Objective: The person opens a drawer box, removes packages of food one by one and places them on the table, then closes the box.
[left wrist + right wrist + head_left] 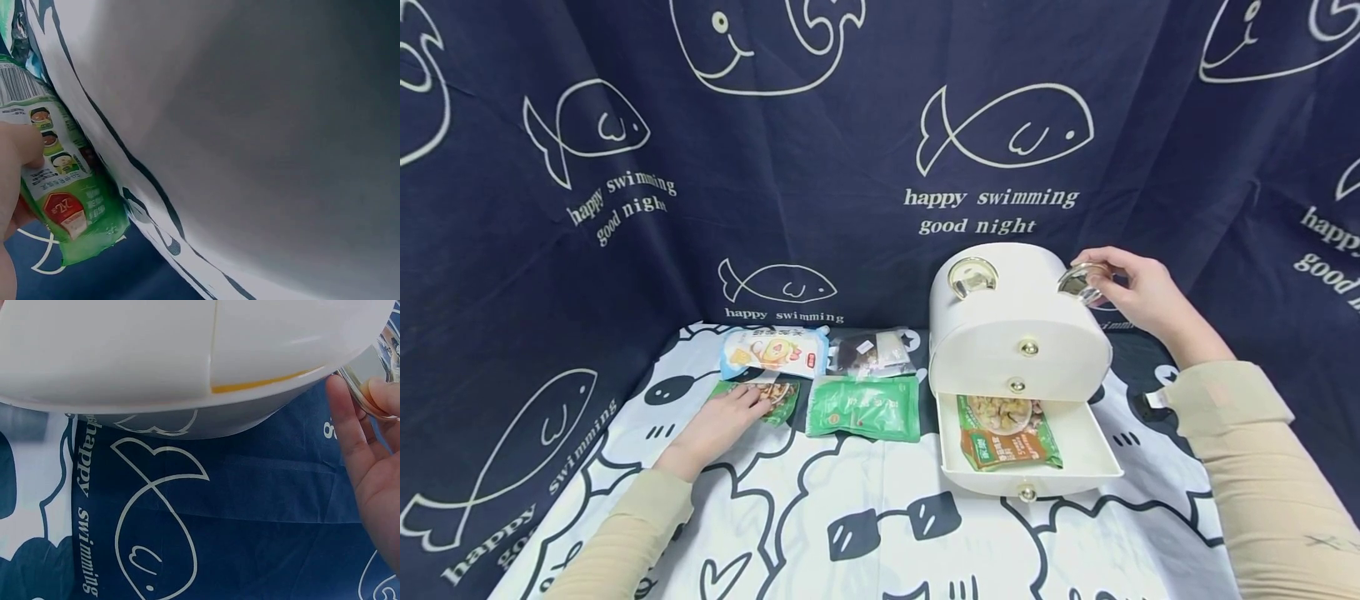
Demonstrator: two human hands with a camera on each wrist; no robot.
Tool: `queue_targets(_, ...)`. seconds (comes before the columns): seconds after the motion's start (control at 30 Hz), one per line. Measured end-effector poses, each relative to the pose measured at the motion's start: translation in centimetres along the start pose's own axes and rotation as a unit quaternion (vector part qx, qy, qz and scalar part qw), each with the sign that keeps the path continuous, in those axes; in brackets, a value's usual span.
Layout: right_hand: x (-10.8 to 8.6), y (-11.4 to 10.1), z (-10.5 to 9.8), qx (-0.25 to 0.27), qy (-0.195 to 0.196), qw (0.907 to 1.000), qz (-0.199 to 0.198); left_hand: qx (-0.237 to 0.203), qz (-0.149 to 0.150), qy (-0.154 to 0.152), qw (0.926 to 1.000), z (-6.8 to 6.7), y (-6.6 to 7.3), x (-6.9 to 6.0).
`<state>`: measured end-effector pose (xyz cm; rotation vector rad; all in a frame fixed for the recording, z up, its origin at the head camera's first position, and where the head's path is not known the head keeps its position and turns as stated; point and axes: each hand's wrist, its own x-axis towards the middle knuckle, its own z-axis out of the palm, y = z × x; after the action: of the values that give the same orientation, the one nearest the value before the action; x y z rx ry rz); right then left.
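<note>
My left hand (726,421) grips a green food packet (781,400) at the left of the table. Its fingers lie over the pictured face; in the left wrist view the thumb (25,144) presses the packet's barcode side. At the right stands a white rounded drawer box (1018,321) with two shiny gold ear-shaped discs on top. My right hand (1138,287) pinches the right gold ear (1078,283) between thumb and fingers. The box's bottom drawer (955,467) is pulled out, and an orange-and-green food packet (1011,442) lies inside it.
Beside the left hand lie a blue-and-white packet (775,352), a clear bag with dark contents (868,354) and a flat green packet (863,408). A navy curtain (820,208) with fish drawings hangs behind. A patterned white cloth (865,475) covers the table.
</note>
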<state>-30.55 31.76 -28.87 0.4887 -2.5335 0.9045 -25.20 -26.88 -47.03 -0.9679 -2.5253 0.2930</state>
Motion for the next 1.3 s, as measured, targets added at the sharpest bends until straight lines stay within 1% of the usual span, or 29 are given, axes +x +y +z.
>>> queue_targets(0.1,0.0,0.0,0.0,-0.001,0.001,1.0,-0.002,-0.008,0.005,0.017,0.9998,0.0,0.1,0.1)
queue_targets(0.2,0.0,0.1,0.0,-0.002,0.0,1.0,-0.003,-0.007,0.007,0.018,0.9998,0.1,0.2,0.3)
queue_targets(0.27,0.0,0.2,0.0,-0.002,-0.002,1.0,-0.002,-0.005,0.005,0.005,1.0,0.2,0.3,0.3)
queue_targets(0.4,0.0,0.1,0.0,-0.005,-0.003,1.0,0.0,-0.002,-0.004,-0.042,0.9991,0.3,0.4,0.4)
queue_targets(0.47,0.0,0.0,0.0,-0.005,-0.002,1.0,0.0,-0.008,-0.013,-0.065,0.9978,0.3,0.4,0.4)
queue_targets(0.53,0.0,0.0,0.0,-0.002,-0.002,1.0,0.0,-0.018,-0.02,-0.08,0.9964,0.4,0.5,0.3)
queue_targets(0.6,0.0,-0.1,0.0,0.002,-0.002,1.0,-0.001,-0.029,-0.027,-0.088,0.9953,0.4,0.5,0.2)
queue_targets(0.77,0.0,0.0,0.0,0.005,0.0,1.0,-0.003,-0.051,-0.029,-0.092,0.994,0.4,0.5,0.0)
queue_targets(0.9,0.0,0.0,0.1,0.003,0.0,1.0,-0.005,-0.068,-0.034,-0.103,0.9917,0.3,0.5,-0.2)
queue_targets(1.03,0.1,-0.1,0.0,0.002,-0.001,1.0,-0.007,-0.083,-0.05,-0.109,0.9893,0.2,0.2,-0.5)
queue_targets(1.17,0.1,-0.1,0.0,0.002,-0.002,1.0,-0.007,-0.104,-0.064,-0.104,0.9871,-0.1,0.0,-0.7)
queue_targets(1.3,0.0,-0.1,-0.1,0.003,-0.004,1.0,-0.007,-0.127,-0.062,-0.1,0.9849,-0.5,-0.2,-0.7)
